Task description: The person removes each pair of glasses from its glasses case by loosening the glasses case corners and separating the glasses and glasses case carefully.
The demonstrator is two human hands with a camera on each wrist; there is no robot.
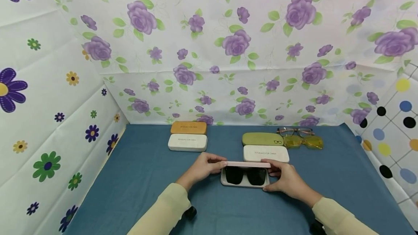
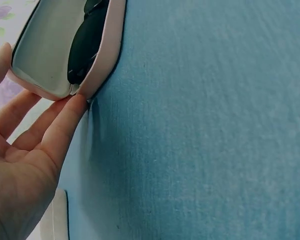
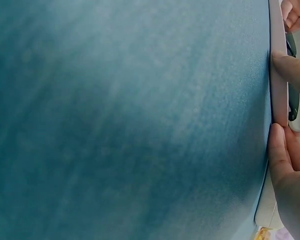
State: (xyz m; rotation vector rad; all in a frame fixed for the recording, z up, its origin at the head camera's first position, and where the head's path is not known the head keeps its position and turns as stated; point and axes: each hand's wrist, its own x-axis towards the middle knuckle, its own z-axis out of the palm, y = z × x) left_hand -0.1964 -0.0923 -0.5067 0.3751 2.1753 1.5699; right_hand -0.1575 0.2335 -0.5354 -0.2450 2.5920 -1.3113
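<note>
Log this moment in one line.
left hand: holds left end of pink case | right hand: holds right end | pink case: open | dark sunglasses: inside | yellow glasses: beside green case

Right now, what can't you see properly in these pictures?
Green case: insides hidden by its shut lid, head view.
Orange case: lettering too small, head view.
Sunglasses: cut off by the top edge, left wrist view; partly hidden by the pink case's wall, right wrist view.

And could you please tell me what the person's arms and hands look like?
The left sleeve and right sleeve are plain pale yellow. The left hand and right hand wear no gloves. A black item shows by each sleeve, too little seen to identify.
</note>
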